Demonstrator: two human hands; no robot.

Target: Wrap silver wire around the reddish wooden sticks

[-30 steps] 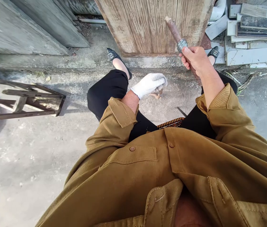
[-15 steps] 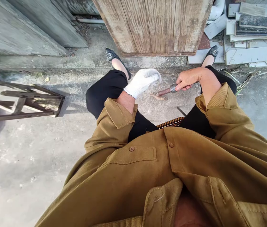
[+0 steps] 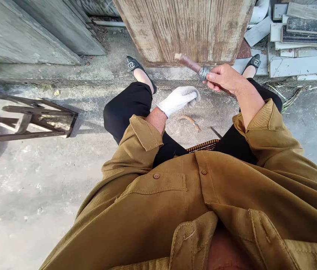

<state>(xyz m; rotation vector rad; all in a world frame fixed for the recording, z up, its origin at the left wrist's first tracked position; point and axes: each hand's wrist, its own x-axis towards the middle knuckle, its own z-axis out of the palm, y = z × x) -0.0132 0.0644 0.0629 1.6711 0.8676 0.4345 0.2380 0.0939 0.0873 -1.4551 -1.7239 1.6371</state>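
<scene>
My right hand [image 3: 222, 80] is bare and closed round one end of a brown wooden stick [image 3: 189, 63]. Thin grey wire [image 3: 204, 72] is wound in a thick coil on the stick beside my fingers. A fine strand runs from the coil down to my left hand [image 3: 179, 99], which wears a white knit glove and has its fingers pinched on that wire. On the concrete below lies a short curved piece of wood [image 3: 190, 122], apart from both hands. A dark thin bar [image 3: 216, 132] shows partly beside my right thigh.
A weathered wooden panel [image 3: 181, 33] stands in front of my feet. To the left is a wooden frame like a stool on its side [image 3: 35, 116]. Stacked boards or tiles [image 3: 301, 67] lie at the right, near some dry stalks [image 3: 293, 98]. Grey panels [image 3: 29, 33] lean at the upper left.
My right hand has raised and tilted the stick, its free end now up before the wooden panel. My left hand has moved right and slightly down, closer to the coil. The curved wood is now uncovered.
</scene>
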